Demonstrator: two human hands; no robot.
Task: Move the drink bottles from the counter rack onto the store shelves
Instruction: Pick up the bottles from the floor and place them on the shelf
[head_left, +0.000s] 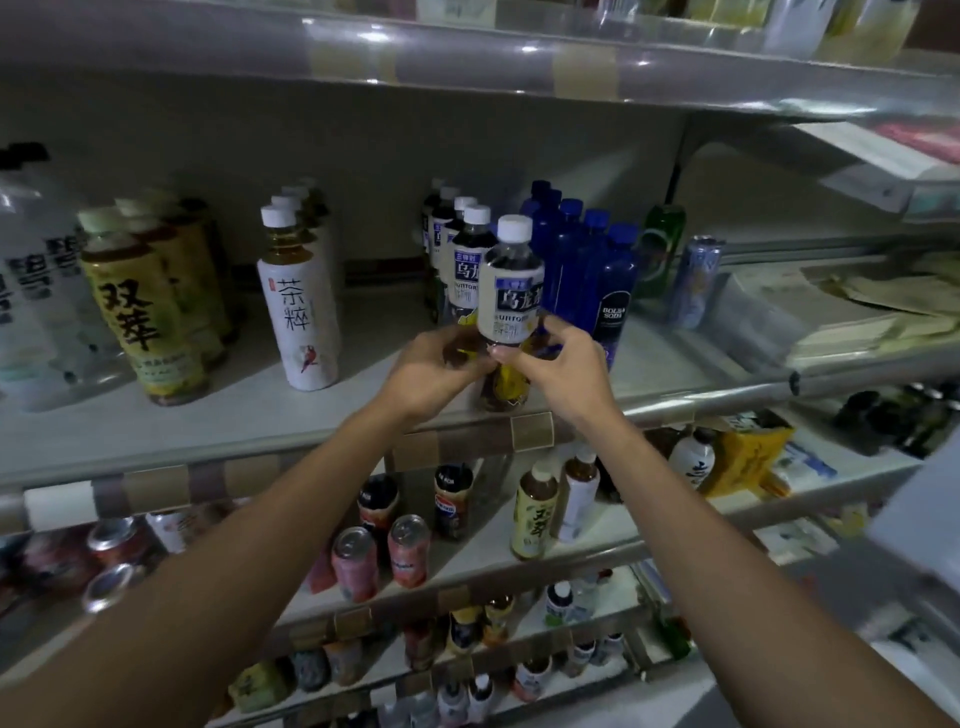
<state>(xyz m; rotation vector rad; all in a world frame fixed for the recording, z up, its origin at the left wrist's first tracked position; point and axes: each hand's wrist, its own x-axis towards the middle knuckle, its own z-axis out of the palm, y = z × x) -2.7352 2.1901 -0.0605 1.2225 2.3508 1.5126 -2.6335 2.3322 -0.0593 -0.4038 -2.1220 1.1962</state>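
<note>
A dark oolong tea bottle (510, 296) with a white cap and white label stands upright at the front edge of the middle shelf (260, 415). My left hand (436, 371) and my right hand (558, 364) both grip its lower half, fingers curled round it from either side. Behind it runs a row of several identical oolong tea bottles (465, 249) toward the back of the shelf.
Blue soda bottles (597, 270) stand right of the row, then a green bottle (662, 244) and a can (696, 280). White tea bottles (298, 306) and yellow-label tea bottles (140, 306) stand to the left. Lower shelves hold cans (384, 556) and more bottles.
</note>
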